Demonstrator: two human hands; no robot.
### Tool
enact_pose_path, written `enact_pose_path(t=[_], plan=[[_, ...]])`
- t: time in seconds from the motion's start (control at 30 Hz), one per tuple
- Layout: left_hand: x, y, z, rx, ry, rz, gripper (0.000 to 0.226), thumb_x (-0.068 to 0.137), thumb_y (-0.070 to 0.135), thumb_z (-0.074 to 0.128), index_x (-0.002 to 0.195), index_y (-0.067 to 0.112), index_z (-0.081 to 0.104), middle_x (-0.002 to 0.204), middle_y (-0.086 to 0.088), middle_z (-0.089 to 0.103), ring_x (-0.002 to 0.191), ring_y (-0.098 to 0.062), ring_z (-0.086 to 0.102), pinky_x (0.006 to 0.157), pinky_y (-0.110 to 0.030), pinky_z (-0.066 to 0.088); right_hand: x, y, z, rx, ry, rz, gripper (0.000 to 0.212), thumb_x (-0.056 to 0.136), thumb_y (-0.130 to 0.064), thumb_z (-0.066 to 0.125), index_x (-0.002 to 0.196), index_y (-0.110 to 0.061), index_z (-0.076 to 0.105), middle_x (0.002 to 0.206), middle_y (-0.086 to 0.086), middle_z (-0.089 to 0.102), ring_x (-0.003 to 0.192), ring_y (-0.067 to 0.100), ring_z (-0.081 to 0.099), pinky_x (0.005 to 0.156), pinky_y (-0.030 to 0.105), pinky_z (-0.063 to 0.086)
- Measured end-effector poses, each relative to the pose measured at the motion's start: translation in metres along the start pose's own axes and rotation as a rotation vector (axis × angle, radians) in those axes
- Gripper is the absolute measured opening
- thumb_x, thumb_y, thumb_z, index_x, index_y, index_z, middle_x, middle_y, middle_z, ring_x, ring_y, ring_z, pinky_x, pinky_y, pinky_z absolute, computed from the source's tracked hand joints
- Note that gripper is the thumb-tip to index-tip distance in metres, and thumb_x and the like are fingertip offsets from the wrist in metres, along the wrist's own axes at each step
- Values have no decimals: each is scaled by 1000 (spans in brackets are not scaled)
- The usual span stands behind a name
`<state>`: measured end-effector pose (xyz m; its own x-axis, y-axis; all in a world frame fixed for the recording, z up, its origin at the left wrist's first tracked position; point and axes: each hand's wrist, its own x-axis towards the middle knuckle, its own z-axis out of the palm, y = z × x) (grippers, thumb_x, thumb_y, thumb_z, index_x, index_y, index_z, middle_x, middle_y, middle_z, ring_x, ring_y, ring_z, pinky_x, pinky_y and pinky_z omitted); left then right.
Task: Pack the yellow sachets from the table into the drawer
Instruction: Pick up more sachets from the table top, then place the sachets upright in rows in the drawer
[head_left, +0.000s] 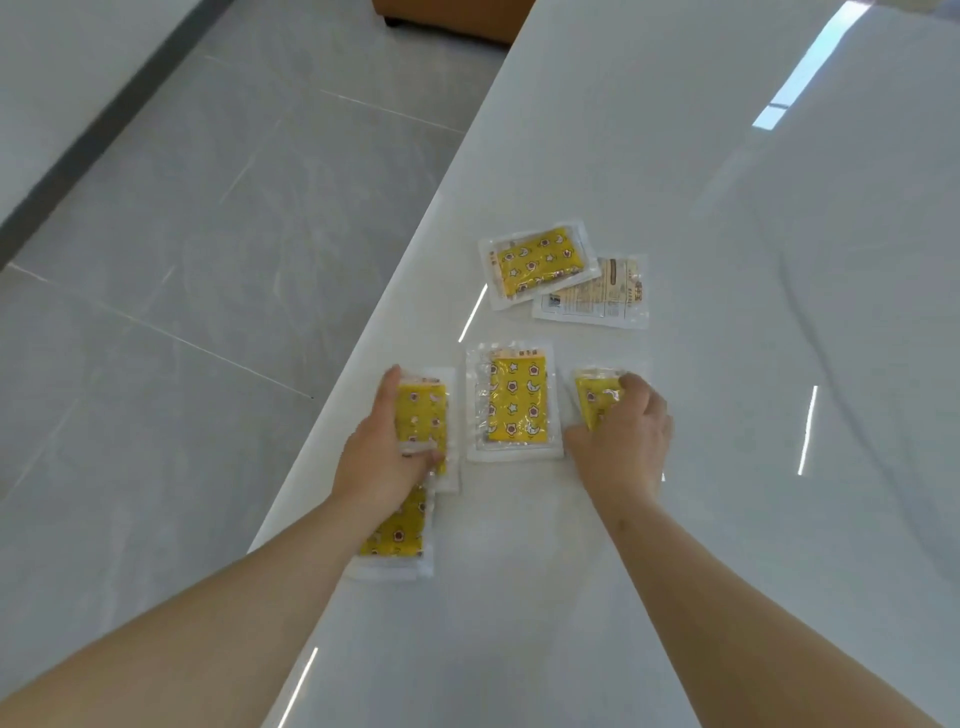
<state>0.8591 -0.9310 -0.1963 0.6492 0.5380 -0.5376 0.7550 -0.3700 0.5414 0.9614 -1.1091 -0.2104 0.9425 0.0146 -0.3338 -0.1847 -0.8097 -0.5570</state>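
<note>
yellow star-patterned sachets (516, 402), white table (727, 260)

Six sachets on one tabletop (727, 467).
Five show the yellow side: far sachet (537, 262), middle sachet (514, 402), left sachet (423, 415), near sachet (400, 535), right sachet (595, 397); one pale sachet (608, 296) shows its printed back.

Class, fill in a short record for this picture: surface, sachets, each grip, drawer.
surface: white table
sachets: six in view
left grip: holds left sachet
right grip: holds right sachet
not held: middle sachet, far sachet, face-down sachet, near sachet
drawer: not in view
</note>
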Motion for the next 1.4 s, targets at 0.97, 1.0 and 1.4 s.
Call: enact_pose_path(t=[0.97,1.0,1.4], plan=[[-44,-24,-18,-310,-10,-232,85,88,25,63,145,44,2,140,0,44,117,-28,53,95,-40,46,-59,-33,17,558,-290,331,14,80,-14,70,85,-13,57,82,1,64,80,23,64,69,30,51],[-55,-24,-23,-311,8,-235,88,87,26,64,145,44,0,140,0,46,115,-28,55,95,-43,47,-70,-31,9,625,-299,367,12,81,-12,69,84,-15,58,82,1,66,77,21,66,69,30,53],[-209,10,-106,-934,272,-202,13,90,27,60,98,17,56,101,-5,63,77,-19,62,69,-33,53,-207,-66,-125,1144,-329,375,11,85,-16,68,89,-14,59,91,6,68,82,25,67,80,42,55]])
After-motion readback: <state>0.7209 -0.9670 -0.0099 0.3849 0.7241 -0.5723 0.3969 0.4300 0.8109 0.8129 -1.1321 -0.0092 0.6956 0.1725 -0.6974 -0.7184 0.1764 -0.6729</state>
